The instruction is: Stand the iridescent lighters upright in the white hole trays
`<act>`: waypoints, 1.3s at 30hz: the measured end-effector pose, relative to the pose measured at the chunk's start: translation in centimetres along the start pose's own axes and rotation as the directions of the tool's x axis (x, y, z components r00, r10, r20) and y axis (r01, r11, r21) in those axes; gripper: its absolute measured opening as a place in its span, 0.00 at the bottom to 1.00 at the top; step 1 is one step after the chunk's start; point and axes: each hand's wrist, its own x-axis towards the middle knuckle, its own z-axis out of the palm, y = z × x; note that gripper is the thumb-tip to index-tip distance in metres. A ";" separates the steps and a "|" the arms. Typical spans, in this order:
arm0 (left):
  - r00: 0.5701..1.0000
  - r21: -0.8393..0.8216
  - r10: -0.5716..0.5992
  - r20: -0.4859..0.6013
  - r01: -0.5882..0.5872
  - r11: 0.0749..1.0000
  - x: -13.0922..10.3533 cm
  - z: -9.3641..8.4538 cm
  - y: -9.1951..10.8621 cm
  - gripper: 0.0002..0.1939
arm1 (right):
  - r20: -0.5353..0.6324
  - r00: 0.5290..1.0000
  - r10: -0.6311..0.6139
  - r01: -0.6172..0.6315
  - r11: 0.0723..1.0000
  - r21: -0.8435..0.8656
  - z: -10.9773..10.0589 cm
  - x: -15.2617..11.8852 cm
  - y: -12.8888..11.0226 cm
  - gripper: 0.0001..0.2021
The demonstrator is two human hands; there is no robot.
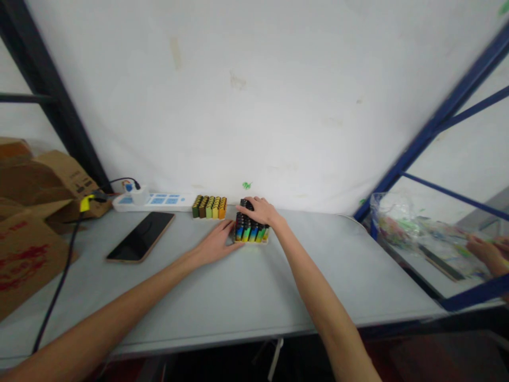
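A small tray of lighters (pixel 251 235) with black tops and blue, green and yellow bodies sits on the grey table near the wall. My left hand (pixel 216 243) holds its left side, thumb at the front corner and fingers farther back. From the right, my right hand (pixel 260 210) reaches over the top, its fingers closed round some black-topped lighters at the back of the tray. That hand hides part of the rows. Just left of the tray stands a block of lighters (pixel 209 207) with gold tops and green, brown, yellow and orange bodies.
A phone (pixel 141 236) lies to the left, below a white power strip (pixel 170 200) with a plugged-in charger (pixel 140 195). Cardboard boxes (pixel 32 249) and a black cable (pixel 66 270) occupy the far left. Beyond the blue frame (pixel 417 132), another person's hand (pixel 487 253) is near plastic bags (pixel 397 217).
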 end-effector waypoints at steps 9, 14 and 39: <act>0.998 -0.031 0.020 0.061 -0.018 0.999 0.0 -0.2 0.6 0.35 | -0.053 0.997 -0.057 0.056 0.998 -0.028 0.3 -2.1 0.4 0.37; 0.992 -0.091 0.032 0.121 -0.021 0.996 -0.6 0.2 1.4 0.35 | -0.054 0.998 -0.038 0.037 0.999 -0.019 0.2 -4.1 0.2 0.37; 0.999 -0.162 -0.044 0.022 0.047 0.986 -0.6 1.3 2.9 0.29 | -0.050 0.994 -0.099 0.099 0.995 0.005 0.3 -3.2 1.5 0.35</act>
